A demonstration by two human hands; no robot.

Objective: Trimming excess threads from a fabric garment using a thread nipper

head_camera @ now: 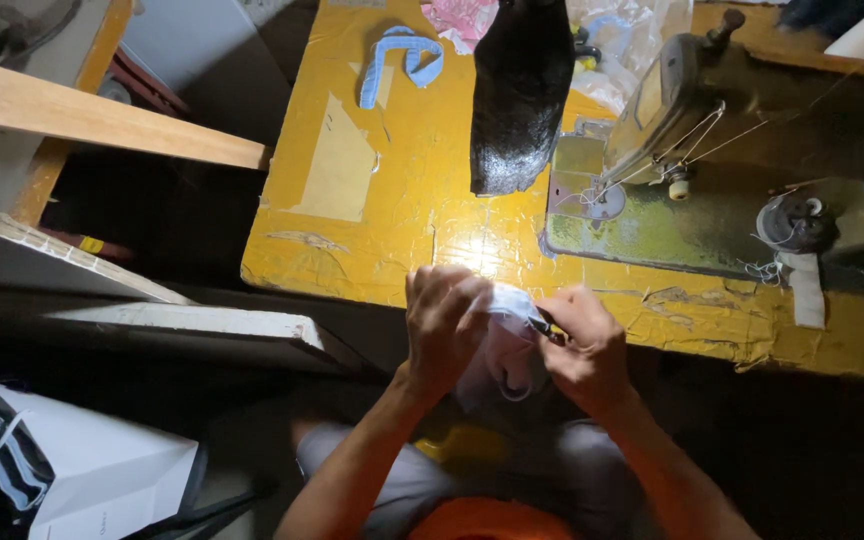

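Observation:
My left hand point(442, 322) grips the upper edge of a small pale fabric piece point(508, 345) held over my lap, just in front of the yellow table point(392, 215). My right hand point(584, 345) pinches a small dark tool point(542, 325) against the fabric's right edge. Whether the tool is a snipper or something else I cannot tell. The lower part of the fabric hangs down between my wrists.
A sewing machine point(672, 100) stands on the table at the right. A black fabric piece point(517, 95) lies in the middle, blue strips point(397, 55) at the far left, pink cloth point(460, 18) and clear plastic point(632, 35) behind. A white bag point(82, 480) sits at lower left, wooden planks point(102, 120) beside the table.

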